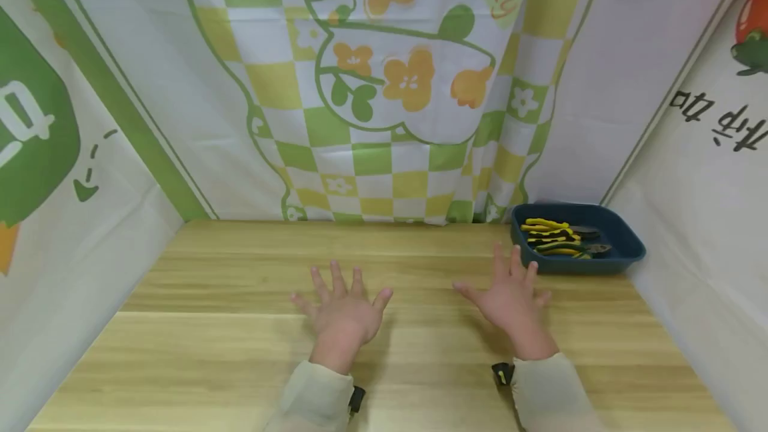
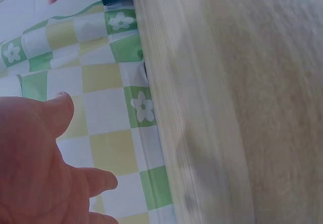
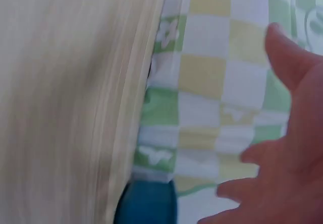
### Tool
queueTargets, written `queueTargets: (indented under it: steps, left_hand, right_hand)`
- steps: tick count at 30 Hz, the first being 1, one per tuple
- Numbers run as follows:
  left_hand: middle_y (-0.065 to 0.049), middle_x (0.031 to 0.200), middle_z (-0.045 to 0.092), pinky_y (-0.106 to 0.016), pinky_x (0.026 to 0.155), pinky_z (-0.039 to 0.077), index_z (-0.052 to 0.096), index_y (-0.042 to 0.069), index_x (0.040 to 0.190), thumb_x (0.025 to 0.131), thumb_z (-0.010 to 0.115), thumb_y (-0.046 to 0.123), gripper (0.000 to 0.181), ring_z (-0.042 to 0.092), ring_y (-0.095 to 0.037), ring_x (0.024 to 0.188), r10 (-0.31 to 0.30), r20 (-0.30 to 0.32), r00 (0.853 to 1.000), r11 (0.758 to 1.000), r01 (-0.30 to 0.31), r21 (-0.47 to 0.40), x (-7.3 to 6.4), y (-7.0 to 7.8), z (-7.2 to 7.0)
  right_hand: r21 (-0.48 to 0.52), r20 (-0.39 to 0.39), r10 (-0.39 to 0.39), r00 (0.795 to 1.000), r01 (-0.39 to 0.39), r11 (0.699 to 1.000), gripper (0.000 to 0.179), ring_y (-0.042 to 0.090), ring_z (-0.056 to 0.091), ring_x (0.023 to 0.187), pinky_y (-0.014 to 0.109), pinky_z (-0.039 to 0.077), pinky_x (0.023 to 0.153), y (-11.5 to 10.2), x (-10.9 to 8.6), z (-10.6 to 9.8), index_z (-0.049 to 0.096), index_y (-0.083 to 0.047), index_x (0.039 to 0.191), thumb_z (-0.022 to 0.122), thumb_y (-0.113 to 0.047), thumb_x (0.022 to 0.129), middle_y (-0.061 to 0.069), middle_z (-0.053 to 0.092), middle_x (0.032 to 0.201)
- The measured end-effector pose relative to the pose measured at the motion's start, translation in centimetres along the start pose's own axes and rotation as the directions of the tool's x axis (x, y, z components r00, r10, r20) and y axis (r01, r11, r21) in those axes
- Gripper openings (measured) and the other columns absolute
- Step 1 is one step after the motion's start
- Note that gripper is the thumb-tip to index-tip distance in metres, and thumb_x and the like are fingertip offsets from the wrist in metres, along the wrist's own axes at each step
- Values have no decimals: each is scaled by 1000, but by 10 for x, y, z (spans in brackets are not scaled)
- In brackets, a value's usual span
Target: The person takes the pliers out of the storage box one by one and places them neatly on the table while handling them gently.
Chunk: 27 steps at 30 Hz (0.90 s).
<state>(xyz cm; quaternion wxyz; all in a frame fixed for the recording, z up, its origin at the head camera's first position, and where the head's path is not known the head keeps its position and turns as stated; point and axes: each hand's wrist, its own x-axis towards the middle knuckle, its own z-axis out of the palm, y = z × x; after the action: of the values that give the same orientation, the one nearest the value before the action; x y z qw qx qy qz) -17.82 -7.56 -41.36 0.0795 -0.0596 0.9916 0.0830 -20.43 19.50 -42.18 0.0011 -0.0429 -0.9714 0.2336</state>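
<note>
Both hands hover over the wooden table with fingers spread and nothing in them. My left hand (image 1: 347,315) is near the middle of the table; in the left wrist view the left hand (image 2: 30,158) shows its thumb and some fingers stretched out. To the right, my right hand (image 1: 511,302) is nearest the dark blue tray (image 1: 621,265), its fingertips just in front of the tray's left corner in the head view. Inside the tray lie several pliers (image 1: 555,242) with yellow, black and green handles. The right wrist view has the right hand (image 3: 298,148) beside the tray's end (image 3: 146,204).
A wooden table (image 1: 240,345) spans the space below. Behind it hangs a green, yellow and white checked curtain (image 1: 372,165) with flower prints. White printed cloth walls (image 1: 690,219) stand at both sides. The tray sits at the back right corner.
</note>
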Motion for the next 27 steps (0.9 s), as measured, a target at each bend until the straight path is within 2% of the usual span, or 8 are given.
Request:
queueTargets:
  steps: [3,7,11,15,19,23,24,27]
  left_hand:
    - [-18,164,-4,-81,92,-18,21,23,161,89,7,81,94,-16,-48,143,-6,1,1000,1000,6,2,-1,-1,2]
    - [-18,163,-5,-81,91,-18,22,22,160,90,9,81,93,-16,-50,142,-3,-7,1000,1000,3,-6,0,-3,4]
    - [-19,163,-5,-81,90,-18,23,21,160,90,9,80,93,-18,-50,141,2,-11,1000,1000,-2,-15,2,-4,3]
    - [-19,163,-5,-81,90,-18,23,21,160,91,11,80,92,-19,-51,141,3,-13,1000,1000,-3,-21,3,-4,2]
    - [-19,163,-3,-82,90,-18,23,20,160,91,11,80,92,-19,-51,141,4,-12,1000,1000,-4,-27,3,-5,2]
    - [-20,163,-3,-82,89,-18,23,19,160,91,11,80,93,-20,-51,140,4,-6,1000,1000,-4,-30,3,-6,1]
    - [-20,163,-3,-82,89,-18,23,19,160,91,11,80,93,-20,-51,140,5,-3,1000,999,-5,-32,2,-6,1]
    - [-20,163,-4,-82,89,-18,23,19,160,91,11,80,93,-20,-51,140,4,0,1000,999,-4,-34,2,-7,1]
  right_hand:
    - [141,-22,-9,1000,13,990,123,55,-13,141,85,2,96,16,10,-9,-11,-14,159,57,-80,80,21,-15,162]
    - [353,-81,-2,997,30,935,120,49,-13,144,74,8,106,39,17,-21,-17,-15,157,65,-66,86,18,-19,161]
    - [495,-160,97,982,-5,869,118,39,-12,147,65,9,113,57,18,-30,-16,-18,157,68,-61,87,12,-19,162]
    - [605,-201,238,950,-71,793,117,28,-18,146,58,5,116,72,18,-40,-17,-26,156,69,-59,86,2,-23,161]
    - [697,-204,344,917,-110,708,117,18,-23,144,50,-1,118,91,19,-51,-21,-31,154,69,-58,85,-5,-27,159]
    - [772,-152,399,904,-143,620,120,13,-26,141,48,-4,117,112,17,-58,-27,-36,150,70,-58,84,-10,-32,157]
    - [783,-135,410,902,-156,602,121,13,-24,142,47,7,119,116,16,-60,-29,-38,149,70,-58,83,-11,-33,156]
    - [811,-92,445,891,-192,552,124,12,-21,143,45,16,116,127,15,-62,-31,-40,147,72,-59,81,-13,-32,155]
